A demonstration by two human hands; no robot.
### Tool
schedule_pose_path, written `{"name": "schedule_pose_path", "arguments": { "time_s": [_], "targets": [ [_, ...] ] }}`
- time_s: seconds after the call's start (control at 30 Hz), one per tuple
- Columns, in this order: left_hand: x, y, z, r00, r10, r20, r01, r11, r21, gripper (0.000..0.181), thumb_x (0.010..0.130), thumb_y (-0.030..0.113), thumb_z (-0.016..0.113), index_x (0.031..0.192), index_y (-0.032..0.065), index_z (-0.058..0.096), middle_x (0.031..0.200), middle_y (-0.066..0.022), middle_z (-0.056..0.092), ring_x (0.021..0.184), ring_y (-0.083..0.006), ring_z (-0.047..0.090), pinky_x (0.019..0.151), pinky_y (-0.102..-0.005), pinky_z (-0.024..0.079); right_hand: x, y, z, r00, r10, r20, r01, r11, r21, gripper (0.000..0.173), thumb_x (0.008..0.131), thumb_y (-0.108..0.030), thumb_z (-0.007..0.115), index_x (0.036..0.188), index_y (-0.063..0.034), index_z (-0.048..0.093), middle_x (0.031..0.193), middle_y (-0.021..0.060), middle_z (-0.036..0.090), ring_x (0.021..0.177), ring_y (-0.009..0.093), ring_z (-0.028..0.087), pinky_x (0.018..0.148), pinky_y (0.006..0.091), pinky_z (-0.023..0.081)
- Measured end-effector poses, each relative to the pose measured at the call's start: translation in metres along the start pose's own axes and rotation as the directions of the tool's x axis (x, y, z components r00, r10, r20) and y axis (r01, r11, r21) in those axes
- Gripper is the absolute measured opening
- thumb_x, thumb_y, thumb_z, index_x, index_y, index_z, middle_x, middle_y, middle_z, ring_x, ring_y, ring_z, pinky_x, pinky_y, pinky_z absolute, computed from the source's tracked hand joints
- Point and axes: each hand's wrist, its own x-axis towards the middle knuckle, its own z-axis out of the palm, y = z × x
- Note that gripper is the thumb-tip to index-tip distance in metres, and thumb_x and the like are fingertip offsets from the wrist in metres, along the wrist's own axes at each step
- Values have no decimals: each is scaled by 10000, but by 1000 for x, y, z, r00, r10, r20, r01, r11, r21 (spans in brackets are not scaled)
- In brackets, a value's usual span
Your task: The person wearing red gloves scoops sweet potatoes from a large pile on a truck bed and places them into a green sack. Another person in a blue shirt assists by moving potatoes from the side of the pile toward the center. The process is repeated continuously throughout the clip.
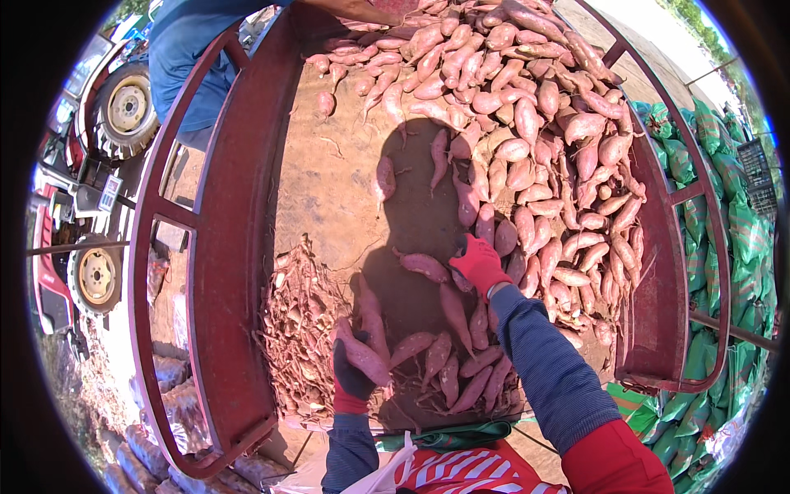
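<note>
My left hand (353, 376), in a red glove with a dark palm, grips a sweet potato (365, 358) low in the trailer bed (321, 204). Another sweet potato (370, 312) lies just beyond it. My right hand (480, 262), gloved the same way, is over the near edge of the sweet potato pile (543, 154). Its fingers are bent, and whether they hold anything is hidden. One sweet potato (424, 267) lies to its left, and several more lie loose between my hands and the bed's near edge.
Thin roots and scraps (302, 333) are heaped at the bed's left. Red metal sides (228, 247) with rails flank it. A person in blue (191, 68) reaches in at the far left. Filled green sacks (703, 259) stand at right; a tractor wheel (126, 105) shows at left.
</note>
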Motion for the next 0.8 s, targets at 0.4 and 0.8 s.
{"name": "schedule_pose_path", "arguments": {
  "time_s": [0.4, 0.8],
  "targets": [
    [-12, -18, -32, 993, 90, 79, -111, 937, 330, 592, 972, 453, 445, 1458, 140, 313, 1288, -35, 490, 1125, -176, 504, 968, -357, 416, -10, -60, 1, 997, 66, 45, -65, 998, -24, 823, 650, -534, 742, 1298, -80, 518, 1076, 212, 609, 1105, 409, 535, 980, 472, 415],
    [-24, 5, 74, 877, -401, 264, 462, 854, -237, 468, 956, 440, 506, 1237, 66, 529, 1120, -74, 605, 1063, -216, 575, 949, -370, 460, -113, -23, -45, 893, -303, 334, -169, 461, 871, 663, 857, -316, 680, 1380, -8, 415, 1366, 131, 464, 1261, 182, 401, 1063, 329, 319]
  ]
}}
